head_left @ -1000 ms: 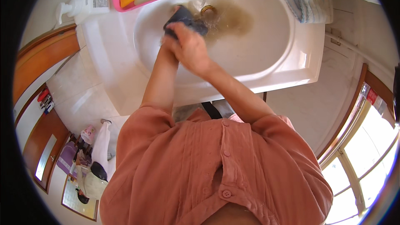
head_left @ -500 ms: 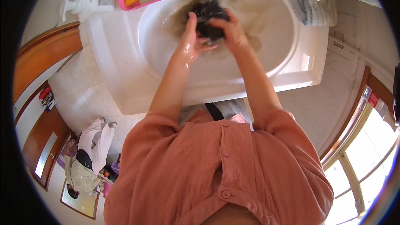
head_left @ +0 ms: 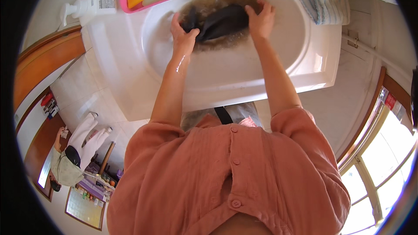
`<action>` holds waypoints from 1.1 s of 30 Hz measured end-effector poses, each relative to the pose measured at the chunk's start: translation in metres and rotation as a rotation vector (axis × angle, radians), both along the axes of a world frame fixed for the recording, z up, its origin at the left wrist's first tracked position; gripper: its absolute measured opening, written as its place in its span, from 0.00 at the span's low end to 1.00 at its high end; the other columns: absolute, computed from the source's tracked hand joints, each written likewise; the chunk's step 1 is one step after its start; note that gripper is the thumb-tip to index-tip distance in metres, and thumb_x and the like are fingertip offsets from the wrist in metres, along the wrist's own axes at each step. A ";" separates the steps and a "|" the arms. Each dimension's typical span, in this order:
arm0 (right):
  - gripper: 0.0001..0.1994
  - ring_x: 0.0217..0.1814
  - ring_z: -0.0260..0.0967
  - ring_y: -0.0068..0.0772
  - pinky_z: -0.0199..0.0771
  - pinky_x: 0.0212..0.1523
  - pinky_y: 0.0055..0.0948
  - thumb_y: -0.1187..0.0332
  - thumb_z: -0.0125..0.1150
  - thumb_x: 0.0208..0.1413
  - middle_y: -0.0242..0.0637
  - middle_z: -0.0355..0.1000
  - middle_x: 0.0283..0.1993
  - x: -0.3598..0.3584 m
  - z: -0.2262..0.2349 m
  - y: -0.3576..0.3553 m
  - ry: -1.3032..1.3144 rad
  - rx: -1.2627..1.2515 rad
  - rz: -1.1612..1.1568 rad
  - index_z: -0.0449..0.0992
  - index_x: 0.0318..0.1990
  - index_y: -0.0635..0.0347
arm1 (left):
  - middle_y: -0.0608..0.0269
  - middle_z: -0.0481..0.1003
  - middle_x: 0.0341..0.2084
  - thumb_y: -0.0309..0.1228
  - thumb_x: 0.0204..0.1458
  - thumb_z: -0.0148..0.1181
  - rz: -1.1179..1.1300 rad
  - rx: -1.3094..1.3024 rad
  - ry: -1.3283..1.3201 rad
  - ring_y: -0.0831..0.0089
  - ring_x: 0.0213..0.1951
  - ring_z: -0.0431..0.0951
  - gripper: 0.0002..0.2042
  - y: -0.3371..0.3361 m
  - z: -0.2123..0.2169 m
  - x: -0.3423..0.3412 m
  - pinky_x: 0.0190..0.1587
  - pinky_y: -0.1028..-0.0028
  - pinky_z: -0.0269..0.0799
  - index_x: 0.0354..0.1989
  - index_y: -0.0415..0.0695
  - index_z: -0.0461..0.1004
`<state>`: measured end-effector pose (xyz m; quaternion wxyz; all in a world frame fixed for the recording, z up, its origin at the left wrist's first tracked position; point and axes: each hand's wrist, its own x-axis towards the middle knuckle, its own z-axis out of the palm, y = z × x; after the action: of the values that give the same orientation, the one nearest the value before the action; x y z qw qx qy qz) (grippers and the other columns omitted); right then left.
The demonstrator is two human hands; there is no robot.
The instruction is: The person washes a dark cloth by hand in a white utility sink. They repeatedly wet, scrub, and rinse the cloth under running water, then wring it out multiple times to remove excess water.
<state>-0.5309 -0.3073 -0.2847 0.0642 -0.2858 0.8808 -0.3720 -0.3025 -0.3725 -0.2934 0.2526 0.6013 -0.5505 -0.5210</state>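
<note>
Both hands have moved apart, left hand (head_left: 183,35) and right hand (head_left: 261,19) now gripping opposite ends of the dark cloth (head_left: 220,21), stretching it in the brown water (head_left: 235,41) of the sink (head_left: 244,74)

One head camera, looking straight down

A single wide fisheye view from the person's head – facing down over the chest onto the white sink (head_left: 244,82), close enough that forearms fill the middle. Edges bend toward the rim – floor at left, window at right.
</note>
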 end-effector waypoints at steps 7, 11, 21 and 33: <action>0.10 0.40 0.74 0.25 0.76 0.41 0.29 0.75 0.66 0.50 0.33 0.77 0.39 0.107 0.062 -0.010 -1.343 -0.310 0.376 0.80 0.42 0.59 | 0.60 0.76 0.47 0.60 0.58 0.54 0.108 0.997 0.672 0.65 0.45 0.78 0.27 -0.038 -0.025 -0.004 0.44 0.57 0.78 0.55 0.51 0.70; 0.07 0.38 0.75 0.44 0.77 0.39 0.36 0.74 0.67 0.46 0.37 0.75 0.36 0.135 0.096 -0.028 -0.016 -0.280 0.602 0.79 0.35 0.56 | 0.62 0.76 0.40 0.40 0.63 0.48 0.019 0.842 1.317 0.67 0.40 0.78 0.15 -0.006 -0.019 -0.020 0.45 0.65 0.76 0.52 0.46 0.72; 0.10 0.39 0.71 0.44 0.72 0.46 0.38 0.65 0.69 0.53 0.42 0.74 0.36 0.126 0.043 -0.016 -0.226 -0.320 0.284 0.75 0.36 0.59 | 0.61 0.77 0.38 0.46 0.61 0.53 0.237 0.902 0.908 0.67 0.40 0.79 0.17 -0.005 0.014 -0.038 0.46 0.67 0.77 0.42 0.43 0.75; 0.13 0.47 0.77 0.45 0.76 0.51 0.35 0.73 0.51 0.61 0.42 0.78 0.46 0.002 0.227 -0.059 0.473 -0.339 0.766 0.75 0.51 0.65 | 0.61 0.74 0.51 0.37 0.52 0.67 0.074 0.530 0.208 0.71 0.51 0.74 0.31 -0.014 0.047 -0.024 0.56 0.68 0.67 0.65 0.47 0.64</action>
<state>-0.5286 -0.3662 -0.0580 -0.0529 -0.6730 0.6294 -0.3849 -0.3263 -0.3860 -0.2464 0.1607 0.6095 -0.3440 -0.6960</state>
